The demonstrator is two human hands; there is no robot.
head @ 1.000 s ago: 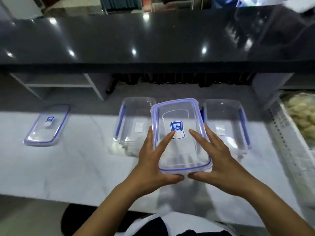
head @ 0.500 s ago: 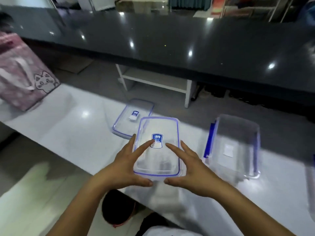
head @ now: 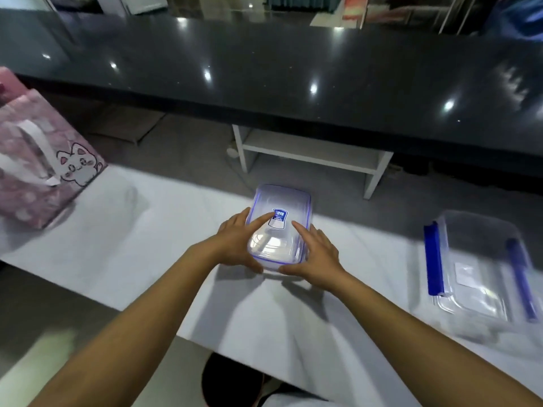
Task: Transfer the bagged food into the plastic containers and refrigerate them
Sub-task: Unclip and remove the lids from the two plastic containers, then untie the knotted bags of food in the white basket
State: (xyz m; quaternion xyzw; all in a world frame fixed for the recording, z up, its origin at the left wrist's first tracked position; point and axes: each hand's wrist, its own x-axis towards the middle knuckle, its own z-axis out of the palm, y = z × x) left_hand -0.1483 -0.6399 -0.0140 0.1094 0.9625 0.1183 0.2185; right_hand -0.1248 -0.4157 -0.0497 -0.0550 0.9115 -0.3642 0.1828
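The clear rectangular plastic lid with blue trim [head: 279, 227] sits between both hands, long axis pointing away from the person, apparently low over the white counter [head: 147, 230]. The left hand [head: 235, 245] and right hand [head: 314, 254] flank it equally, each grip's thumb under the near edge, fingers spread on top. The open clear container with blue clips [head: 479, 268] lies well right.

Single head-worn wide-angle view, looking forward and steeply down from above the person's chest. It is facing the white table [head: 97, 248] close below, which is running from 9 toward 4 o'clock, with the dark counter [head: 293, 69] lying farther off at 12 o'clock. Both forearms are entering from 6 o'clock.
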